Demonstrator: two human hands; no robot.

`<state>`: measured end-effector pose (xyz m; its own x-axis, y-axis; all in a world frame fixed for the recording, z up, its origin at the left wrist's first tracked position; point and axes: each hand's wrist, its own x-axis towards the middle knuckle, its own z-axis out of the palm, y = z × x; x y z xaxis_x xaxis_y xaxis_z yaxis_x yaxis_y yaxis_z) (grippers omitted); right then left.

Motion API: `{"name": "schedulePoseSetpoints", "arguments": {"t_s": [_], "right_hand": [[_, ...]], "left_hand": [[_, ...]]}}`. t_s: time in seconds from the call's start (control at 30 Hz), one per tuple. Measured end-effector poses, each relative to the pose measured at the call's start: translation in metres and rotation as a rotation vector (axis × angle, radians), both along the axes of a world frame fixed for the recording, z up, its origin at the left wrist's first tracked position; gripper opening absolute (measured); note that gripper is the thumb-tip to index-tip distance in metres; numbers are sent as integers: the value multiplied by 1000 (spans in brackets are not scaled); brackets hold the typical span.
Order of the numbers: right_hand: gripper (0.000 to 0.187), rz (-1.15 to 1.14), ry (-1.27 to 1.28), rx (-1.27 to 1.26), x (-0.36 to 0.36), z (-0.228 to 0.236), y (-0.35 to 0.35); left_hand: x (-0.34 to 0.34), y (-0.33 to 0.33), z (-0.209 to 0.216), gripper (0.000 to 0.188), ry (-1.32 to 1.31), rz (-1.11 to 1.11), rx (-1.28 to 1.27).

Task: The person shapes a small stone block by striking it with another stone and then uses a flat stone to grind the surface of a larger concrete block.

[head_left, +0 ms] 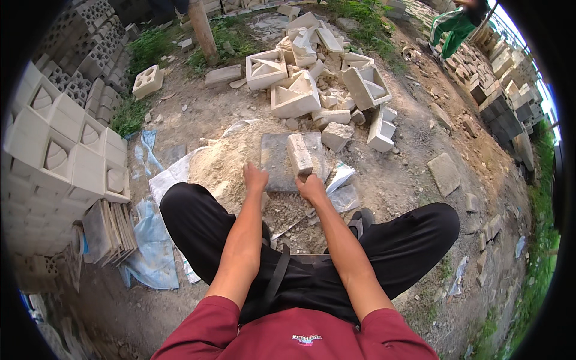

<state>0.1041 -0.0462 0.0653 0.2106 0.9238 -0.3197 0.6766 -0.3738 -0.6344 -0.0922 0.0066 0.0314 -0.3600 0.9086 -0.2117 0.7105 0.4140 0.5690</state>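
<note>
In front of me a flat grey slab [275, 157] lies on the ground between my knees. A pale oblong block [299, 151], rough and dusty, rests over its right half. My right hand [310, 188] is closed at the block's near end; its fingertips are partly hidden there. By the slab's left edge, my left hand [256, 178] is closed with its fingers curled, and whatever it may grip is hidden. A heap of sandy powder [222, 159] lies just left of that hand, on a white sheet [171, 179].
Beyond the slab rises a pile of broken pale blocks [295, 96]. Moulded blocks [78, 141] are stacked high at left, with thin boards [108, 231] and blue sheeting [153, 249] near them. A wooden post [203, 33] stands far off. A person in green trousers [451, 29] is at far right.
</note>
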Motion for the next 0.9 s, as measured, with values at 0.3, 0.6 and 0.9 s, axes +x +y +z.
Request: {"name": "schedulePoseSetpoints", "arguments": {"t_s": [0.3, 0.6, 0.9], "right_hand": [[55, -209, 153, 297, 19, -5, 5], [53, -56, 31, -50, 16, 29, 20], [43, 11, 36, -247, 5, 59, 41]], "left_hand": [[12, 5, -3, 62, 23, -47, 27], [8, 2, 8, 57, 44, 22, -100], [-11, 1, 7, 48, 124, -22, -136]]}}
